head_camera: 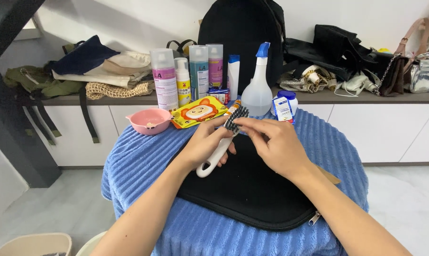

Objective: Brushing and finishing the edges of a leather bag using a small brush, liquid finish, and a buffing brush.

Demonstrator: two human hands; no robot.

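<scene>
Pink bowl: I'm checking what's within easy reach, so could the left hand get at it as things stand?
Probably yes, though the left hand is holding the white brush. The pink bowl sits just beyond it on the blue cover, with nothing between them.

Ribbed blue towel (129, 166) centre frame, black zip sleeve (252, 189) on it, white brush (219, 151) with dark bristles, pink bowl (149, 121) upper left, clear spray bottle (257, 92) with blue top.
</scene>
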